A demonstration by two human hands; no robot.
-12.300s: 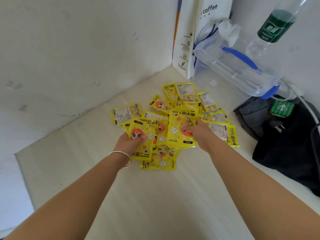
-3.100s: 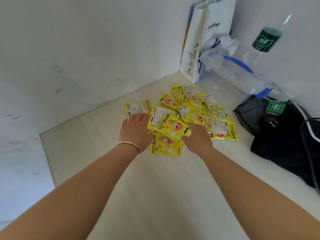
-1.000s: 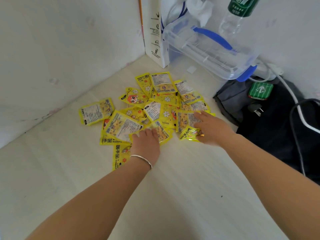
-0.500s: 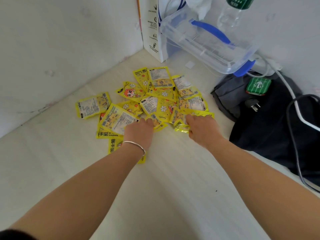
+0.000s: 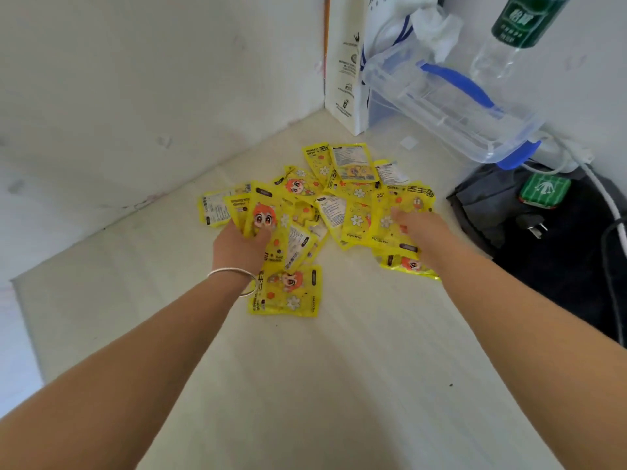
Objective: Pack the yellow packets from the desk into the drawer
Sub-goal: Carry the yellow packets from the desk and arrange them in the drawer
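White walls meet in a corner behind the pale desk, which carries a clear plastic box, a paper bag, a green-labelled bottle and a dark bundle of cloth at the right edge. No drawer is in view, so every yellow packet still has to travel somewhere unseen — the main risk, I judge, is that slick foil pouches slide out of an overfull handful on the way, or that a sweep to the right pushes strays onto the dark cloth. The heap of yellow packets lies mid-desk, overlapping loosely. The left hand (bracelet at the wrist) is closed around several packets fanned upward at the heap's left side; 1 packet lies flat just beside that wrist. The right hand rests palm-down on packets at the heap's right side — pressing or gathering, with the grip itself hidden.
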